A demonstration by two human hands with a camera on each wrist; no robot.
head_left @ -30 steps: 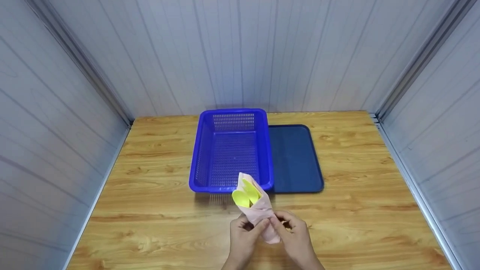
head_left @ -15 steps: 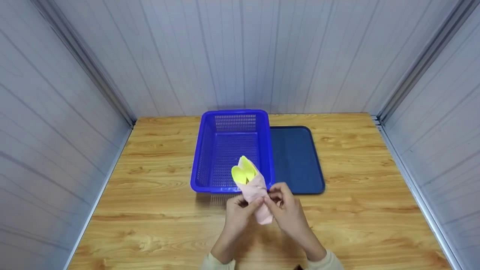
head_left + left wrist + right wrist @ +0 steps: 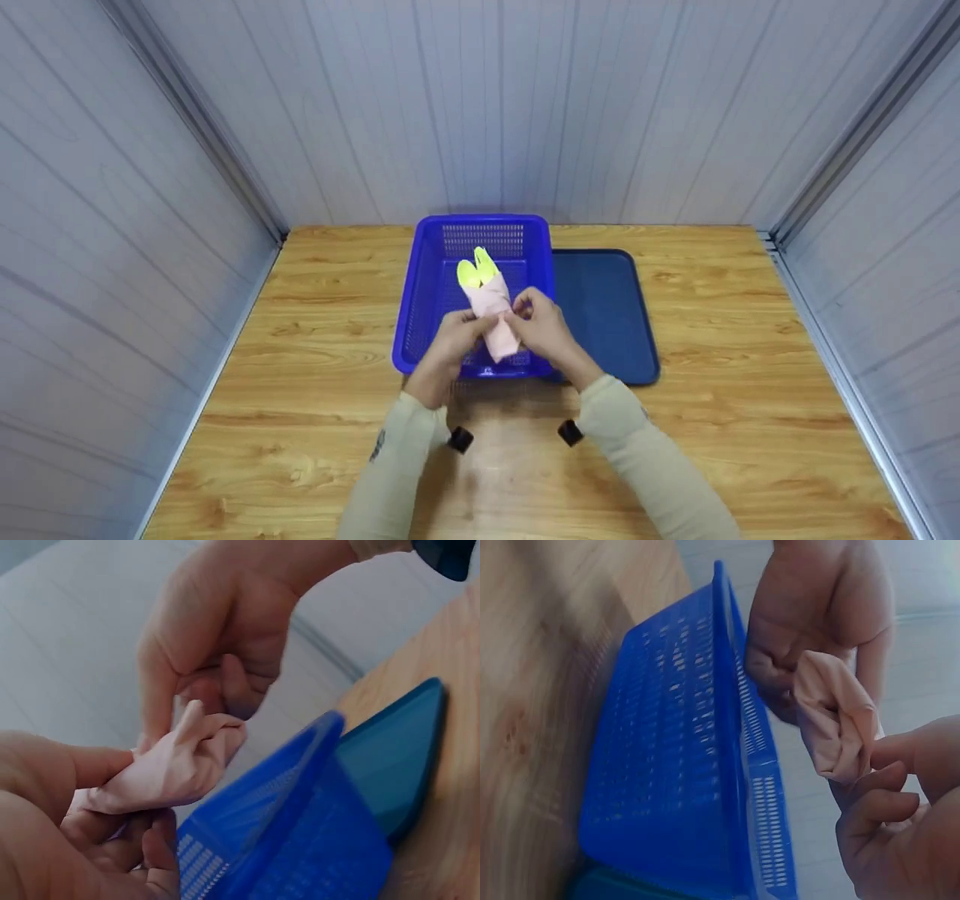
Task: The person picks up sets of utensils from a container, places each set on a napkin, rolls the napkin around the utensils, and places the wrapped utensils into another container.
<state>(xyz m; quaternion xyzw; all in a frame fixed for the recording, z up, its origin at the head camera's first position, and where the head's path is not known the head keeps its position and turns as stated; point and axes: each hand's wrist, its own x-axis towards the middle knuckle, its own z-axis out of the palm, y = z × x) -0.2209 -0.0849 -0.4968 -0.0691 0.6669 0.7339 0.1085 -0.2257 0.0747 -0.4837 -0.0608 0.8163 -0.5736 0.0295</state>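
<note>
A pink napkin (image 3: 493, 300) is wrapped around yellow-green cutlery, with a spoon (image 3: 468, 274) and what looks like a fork (image 3: 485, 264) poking out of its far end. My left hand (image 3: 454, 337) grips the napkin from the left, thumb on top. From the other side my right hand (image 3: 546, 326) pinches it at about the middle. The bundle is held over the blue plastic basket (image 3: 409, 315), tilted a little to the left. In the right wrist view the folded lower end of the napkin (image 3: 836, 720) shows between both hands.
A dark blue tray (image 3: 607, 315) lies flat to the right of the basket, its left edge hidden behind it. Pale panel walls (image 3: 487, 112) enclose the wooden table (image 3: 330, 360) at the back and sides.
Both hands have moved forward, away from the body, carrying the wrapped cutlery from the table's near side to above the basket. Both sleeves now show. The camera view has shifted slightly.
</note>
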